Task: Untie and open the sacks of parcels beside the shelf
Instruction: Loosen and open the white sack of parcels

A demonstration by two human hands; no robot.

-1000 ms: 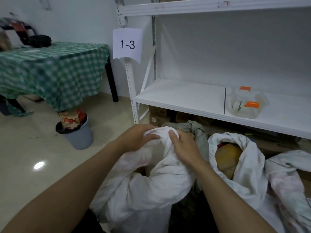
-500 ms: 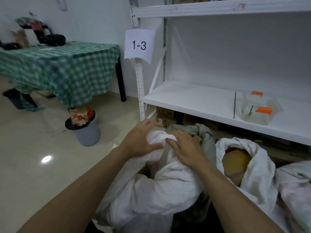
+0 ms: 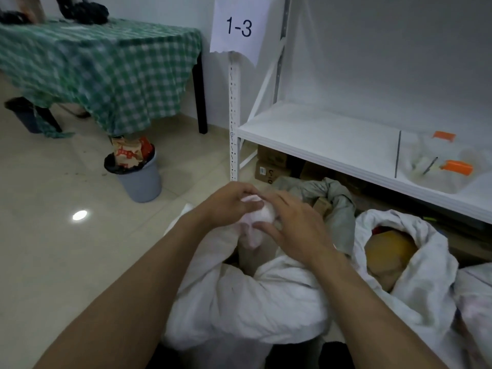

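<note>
White woven cloth fills the lower middle of the head view. The white sack stands on the floor just in front of the shelf, its top gathered into a knotted neck held between the two hands. The left hand has fingers and thumb curled round the left side of the bunch, pinching it. The right hand straddles the other side, thumb tucked beneath and fingers arched loosely over the top. Motion blur keeps us from saying how firmly they press. A short tail of cloth hangs below the bunch, and a dark gap shows under it where the mouth begins.

Against the pictures of a second and half a second ago, we note three changes:
- The bunch between the hands is smaller and stands higher off the sack's body.
- The right fingers, then pressed down into the cloth, have lifted and spread.
- The tail of cloth has come free.

We read this as a knot partly worked loose but not yet undone — the mouth remains gathered, so this sack still counts as closed.

Just beside it on the right, a second sack lies already open, with a yellow parcel showing inside. Behind the hands a grey-green sack also appears open. A further pale sack at the right edge is too cut off to judge. A paper label reading 1-3 hangs on the shelf post, and a grey bin stands well apart to the left.
</note>
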